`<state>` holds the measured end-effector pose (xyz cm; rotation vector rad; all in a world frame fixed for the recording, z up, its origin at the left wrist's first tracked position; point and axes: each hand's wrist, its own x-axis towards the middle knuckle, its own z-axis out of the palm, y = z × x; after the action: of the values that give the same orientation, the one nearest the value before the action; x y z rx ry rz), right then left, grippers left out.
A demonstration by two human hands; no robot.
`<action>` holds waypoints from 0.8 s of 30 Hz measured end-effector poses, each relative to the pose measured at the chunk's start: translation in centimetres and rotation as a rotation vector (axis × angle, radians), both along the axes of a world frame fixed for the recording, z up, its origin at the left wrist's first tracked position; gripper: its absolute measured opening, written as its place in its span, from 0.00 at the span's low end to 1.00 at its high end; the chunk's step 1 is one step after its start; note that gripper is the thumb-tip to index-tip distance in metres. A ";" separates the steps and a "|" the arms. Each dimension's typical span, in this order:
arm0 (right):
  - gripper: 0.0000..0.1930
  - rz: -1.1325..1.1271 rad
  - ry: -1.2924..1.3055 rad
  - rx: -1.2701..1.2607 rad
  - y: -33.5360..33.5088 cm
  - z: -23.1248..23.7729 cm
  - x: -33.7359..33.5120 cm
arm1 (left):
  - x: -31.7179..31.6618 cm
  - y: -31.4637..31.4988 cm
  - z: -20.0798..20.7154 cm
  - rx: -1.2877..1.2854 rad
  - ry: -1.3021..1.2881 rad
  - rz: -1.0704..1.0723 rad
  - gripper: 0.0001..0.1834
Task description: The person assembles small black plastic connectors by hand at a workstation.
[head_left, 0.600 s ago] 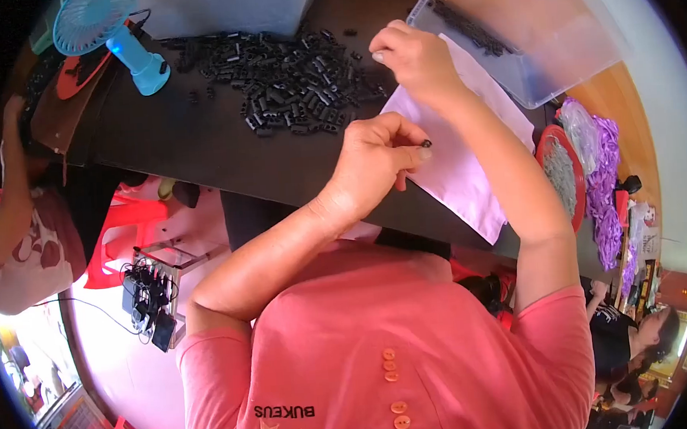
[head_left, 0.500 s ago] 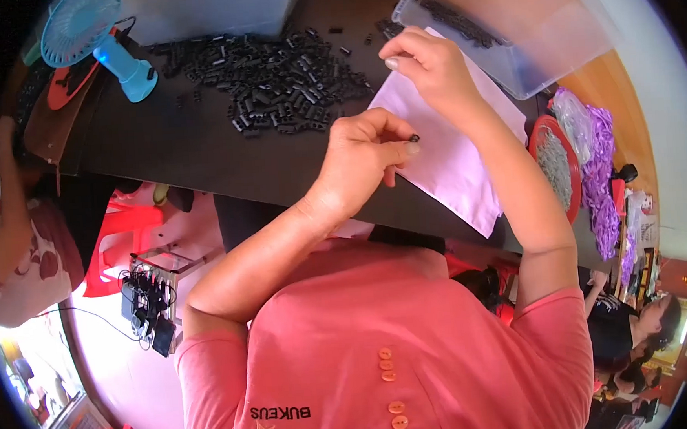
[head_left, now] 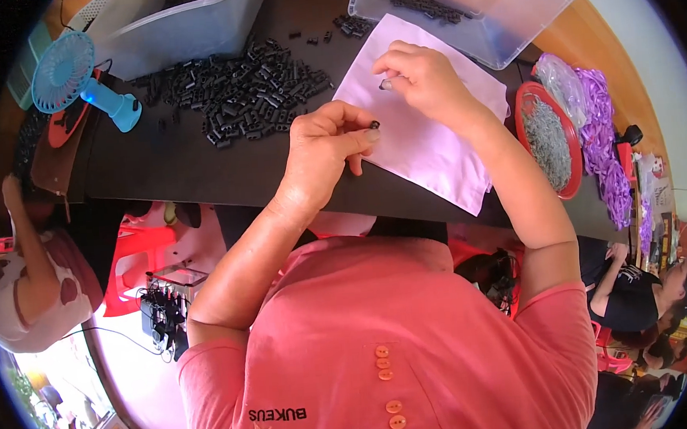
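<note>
My left hand (head_left: pixel 318 153) is closed in a pinch over the near left edge of the pink cloth. A small black tubular piece (head_left: pixel 374 124) pokes out between its thumb and index finger; the rest is hidden. Above the cloth (head_left: pixel 426 150), my right hand (head_left: pixel 427 79) has its fingers curled together. A tiny dark bit shows at its fingertips, too small to name. The two hands are a short way apart. Left of them, a heap of small black tubular plastic pieces (head_left: pixel 246 95) lies on the dark table.
A clear bin (head_left: pixel 183 39) stands behind the heap, another clear box (head_left: pixel 497 24) beyond the cloth. At left is a blue fan (head_left: pixel 121 110). A red basket (head_left: pixel 572 153) of grey-white small pieces and purple ribbon-like material (head_left: pixel 598 128) lie at right. Other people sit at both sides.
The view has shifted slightly. My right hand has drawn back from the far edge of the cloth toward the left hand, its fingers curling in. The left hand keeps its pinch.
</note>
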<state>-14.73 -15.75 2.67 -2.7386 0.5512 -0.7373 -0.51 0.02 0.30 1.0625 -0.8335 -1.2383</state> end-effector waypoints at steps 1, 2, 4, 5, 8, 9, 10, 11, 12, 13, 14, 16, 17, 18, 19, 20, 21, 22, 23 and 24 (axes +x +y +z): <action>0.10 0.011 0.060 -0.017 0.1 0.1 0.1 | 0.0 0.0 -0.1 -0.006 0.002 -0.001 0.05; 0.10 0.011 0.055 -0.017 0.0 -0.1 0.1 | 0.0 0.0 -0.1 -0.012 0.004 -0.002 0.05; 0.09 0.018 0.166 -0.086 -0.4 -0.5 0.1 | 0.0 0.0 0.0 -0.009 -0.005 -0.007 0.05; 0.09 0.016 0.163 -0.087 -0.5 -0.6 0.1 | 0.0 0.0 0.0 -0.006 -0.011 -0.010 0.05; 0.08 0.017 0.189 -0.086 -0.9 -1.0 0.1 | 0.0 0.0 -0.4 -0.028 -0.002 -0.016 0.04; 0.08 0.010 0.189 -0.082 -1.0 -1.1 0.1 | 0.0 0.0 -0.3 -0.028 -0.005 -0.016 0.04; 0.07 0.002 0.188 -0.078 -1.0 -1.2 0.1 | 0.0 0.0 -0.3 -0.024 -0.010 -0.009 0.04; 0.07 0.000 0.187 -0.078 -0.9 -1.3 0.1 | -0.1 0.0 -0.3 -0.020 -0.015 -0.003 0.04; 0.07 -0.006 0.124 -0.024 -0.6 -1.3 0.1 | -0.1 0.0 -0.3 -0.019 -0.015 -0.002 0.04; 0.06 -0.012 0.062 0.030 -0.4 -1.3 0.0 | -0.1 0.0 -0.3 -0.014 0.007 0.008 0.04; 0.06 -0.011 0.062 0.033 -0.1 -1.1 -0.2 | 0.0 0.0 -0.3 -0.010 0.030 0.017 0.04; 0.05 -0.002 -0.089 0.626 1.3 0.5 -0.7 | 0.0 0.2 0.1 0.004 0.025 0.026 0.04; 0.05 -0.002 -0.087 0.631 2.0 1.1 -0.8 | 0.0 0.3 0.2 0.013 0.018 0.031 0.04; 0.05 0.039 -0.113 0.762 2.5 1.7 -0.9 | 0.0 0.3 0.1 0.017 0.018 0.031 0.04; 0.05 0.081 -0.140 0.894 3.0 2.1 -1.0 | 0.1 0.2 0.0 0.013 0.031 0.037 0.05; 0.05 0.082 -0.140 0.898 3.4 2.5 -1.0 | 0.1 0.2 -0.1 0.009 0.043 0.044 0.05; 0.05 0.094 -0.133 0.960 3.9 2.9 -1.0 | 0.1 0.2 -0.1 0.012 0.043 0.043 0.05; 0.05 0.106 -0.126 1.023 4.2 3.0 -0.9 | 0.1 0.2 -0.2 0.003 0.056 0.051 0.05; 0.05 0.107 -0.127 1.025 4.3 3.1 -0.8 | 0.1 0.2 -0.2 -0.006 0.070 0.059 0.05; 0.05 0.126 -0.126 1.047 4.4 3.1 -0.7 | 0.0 0.2 -0.2 -0.004 0.069 0.059 0.05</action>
<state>-15.44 -11.30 5.76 -1.7219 0.5222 -0.3994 -0.51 0.19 0.08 1.0284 -0.7469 -1.2164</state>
